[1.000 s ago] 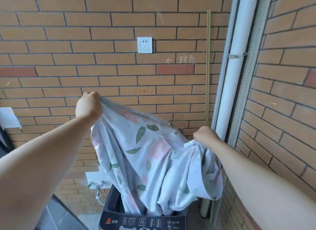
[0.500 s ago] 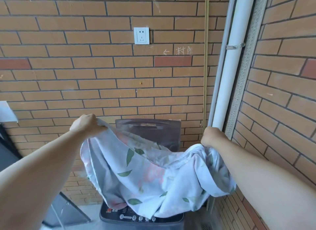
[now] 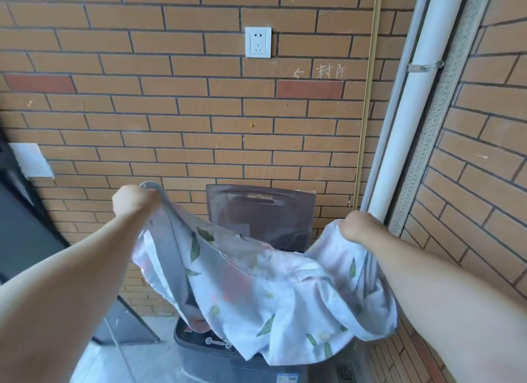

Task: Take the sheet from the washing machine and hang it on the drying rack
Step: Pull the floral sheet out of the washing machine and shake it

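A wall of orange-brown bricks (image 3: 171, 111) is filling the view ahead, a darker red brick (image 3: 309, 89) sitting in one course. A white square plastic socket (image 3: 258, 42) is sitting high on it, with white chalk marks (image 3: 322, 72) just below and beside it. A thin brass-coloured rod (image 3: 368, 111) and a thick white round drainpipe (image 3: 413, 126) are running up the corner, beside a second brick side wall (image 3: 490, 126). Even daylight is falling on the pale grey floor (image 3: 114, 362).

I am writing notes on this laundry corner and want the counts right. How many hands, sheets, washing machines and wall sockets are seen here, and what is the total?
hands: 2 (left hand, right hand)
sheet: 1
washing machine: 1
wall socket: 1
total: 5
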The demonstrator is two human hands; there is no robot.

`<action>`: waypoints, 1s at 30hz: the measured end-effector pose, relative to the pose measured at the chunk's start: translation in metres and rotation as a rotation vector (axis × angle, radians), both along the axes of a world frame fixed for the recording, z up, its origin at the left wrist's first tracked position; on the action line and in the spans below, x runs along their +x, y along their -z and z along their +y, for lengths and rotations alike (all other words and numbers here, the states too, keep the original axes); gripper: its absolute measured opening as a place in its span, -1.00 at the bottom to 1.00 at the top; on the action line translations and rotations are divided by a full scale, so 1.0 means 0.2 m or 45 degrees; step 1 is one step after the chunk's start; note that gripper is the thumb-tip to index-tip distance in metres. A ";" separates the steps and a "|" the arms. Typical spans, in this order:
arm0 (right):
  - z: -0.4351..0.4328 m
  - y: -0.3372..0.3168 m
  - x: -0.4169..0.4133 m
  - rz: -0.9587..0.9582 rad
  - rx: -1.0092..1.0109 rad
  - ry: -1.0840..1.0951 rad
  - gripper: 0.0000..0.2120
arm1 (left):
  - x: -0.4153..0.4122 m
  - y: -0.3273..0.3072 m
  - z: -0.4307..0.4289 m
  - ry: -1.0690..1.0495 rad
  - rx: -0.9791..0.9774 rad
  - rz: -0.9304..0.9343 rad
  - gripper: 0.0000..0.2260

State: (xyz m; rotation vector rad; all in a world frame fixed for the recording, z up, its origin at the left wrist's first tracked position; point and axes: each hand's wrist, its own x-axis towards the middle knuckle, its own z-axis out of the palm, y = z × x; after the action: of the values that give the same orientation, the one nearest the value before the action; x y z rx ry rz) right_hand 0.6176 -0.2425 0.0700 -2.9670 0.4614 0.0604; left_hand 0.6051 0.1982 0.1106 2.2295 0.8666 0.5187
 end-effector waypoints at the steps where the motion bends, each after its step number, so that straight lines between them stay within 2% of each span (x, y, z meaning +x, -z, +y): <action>1: 0.05 0.01 0.02 0.015 0.013 -0.094 -0.64 | 0.01 0.00 -0.02 0.026 0.017 -0.019 -0.83; 5: 0.26 -0.01 0.02 0.133 -0.067 -0.409 -0.83 | 0.04 0.04 -0.07 0.137 0.197 -0.108 -0.91; 11: 0.36 0.16 0.04 0.094 0.068 -0.632 -0.73 | 0.10 0.06 -0.08 0.112 0.298 -0.292 -0.86; 15: 0.33 0.36 0.11 0.068 0.120 -0.566 -0.84 | 0.14 0.04 -0.04 0.061 0.333 -0.343 -0.86; 17: 0.32 0.45 0.09 0.130 0.144 -0.515 -0.85 | 0.15 0.04 0.00 0.004 0.317 -0.320 -0.86; 19: 0.31 0.52 0.07 0.291 -0.011 -0.591 -0.90 | 0.17 0.06 0.04 -0.030 0.324 -0.277 -0.84; 20: 0.29 0.57 0.07 0.354 -0.085 -0.614 -0.81 | 0.18 0.07 0.05 -0.033 0.336 -0.255 -0.82; 21: 0.28 0.60 0.06 0.385 -0.138 -0.645 -0.64 | 0.19 0.08 0.06 -0.037 0.343 -0.241 -0.80; 22: 0.27 0.64 0.04 0.389 -0.196 -0.679 -0.47 | 0.21 0.10 0.06 -0.042 0.340 -0.228 -0.80; 23: 0.26 0.67 0.02 0.344 -0.245 -0.730 -0.38 | 0.21 0.12 0.06 -0.053 0.330 -0.220 -0.80; 26: 0.28 0.81 -0.03 0.334 -0.302 -0.969 -0.47 | 0.24 0.16 0.05 -0.057 0.325 -0.201 -0.80; 30: 0.30 1.02 -0.08 0.455 -0.196 -1.086 -0.48 | 0.26 0.21 0.02 -0.021 0.340 -0.166 -0.81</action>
State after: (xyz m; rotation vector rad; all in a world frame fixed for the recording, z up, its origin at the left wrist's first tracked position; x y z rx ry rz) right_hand 0.6010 -0.1821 -0.1347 -3.0555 -0.8254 0.6622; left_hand 0.6563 0.2018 0.0691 2.3966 0.7867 0.8198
